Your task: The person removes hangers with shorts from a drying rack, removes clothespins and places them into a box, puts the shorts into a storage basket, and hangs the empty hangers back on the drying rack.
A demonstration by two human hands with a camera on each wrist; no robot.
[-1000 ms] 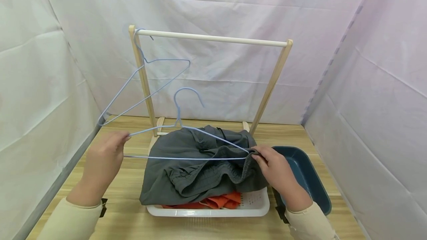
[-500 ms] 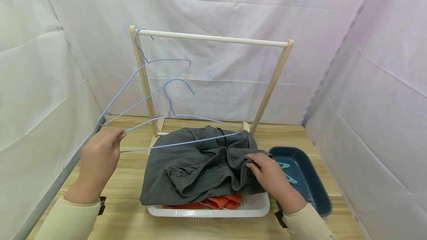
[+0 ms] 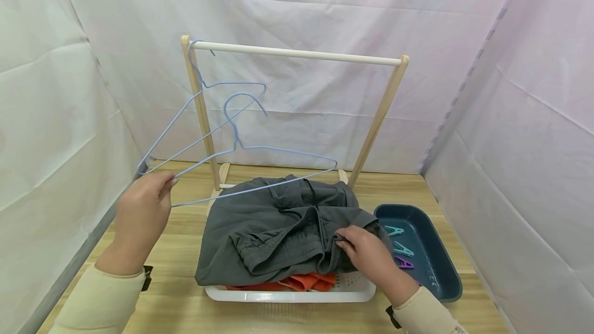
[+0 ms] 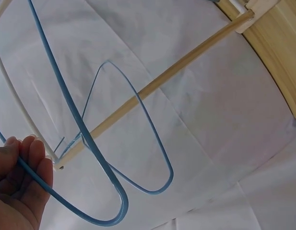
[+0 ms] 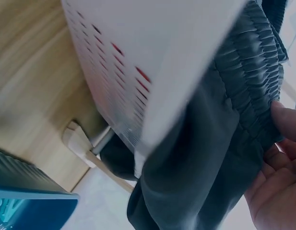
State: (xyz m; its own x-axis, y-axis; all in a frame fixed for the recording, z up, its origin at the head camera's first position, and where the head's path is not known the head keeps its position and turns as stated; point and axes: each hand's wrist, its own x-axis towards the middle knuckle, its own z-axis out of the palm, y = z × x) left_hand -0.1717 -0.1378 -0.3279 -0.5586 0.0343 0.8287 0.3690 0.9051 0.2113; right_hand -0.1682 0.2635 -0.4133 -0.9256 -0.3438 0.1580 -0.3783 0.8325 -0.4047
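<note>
My left hand (image 3: 145, 210) pinches the left end of a light blue wire hanger (image 3: 206, 159), which is held up over a grey garment. In the left wrist view, the hanger's rounded corner (image 4: 123, 206) passes between thumb and fingers. The grey garment (image 3: 260, 220), with a gathered elastic waistband and a drawstring, lies heaped on a white plastic basket (image 3: 287, 297). At its right side, my right hand (image 3: 371, 257) pinches the waistband edge. The right wrist view shows the thumb on the gathered waistband (image 5: 251, 62). The hanger is apart from the garment.
A wooden rack with a white rail (image 3: 297, 53) stands behind, a second blue hanger (image 3: 160, 135) hooked at its left end. Orange cloth (image 3: 306, 281) shows under the garment. A dark blue tray (image 3: 438, 256) at right holds turquoise clothespins (image 3: 402, 249) and a purple clothespin (image 3: 403, 263).
The hanger's right end has left the waistband and the right hand. The left hand has raised the hanger. The right hand has moved down and slightly left, still pinching the waistband.
</note>
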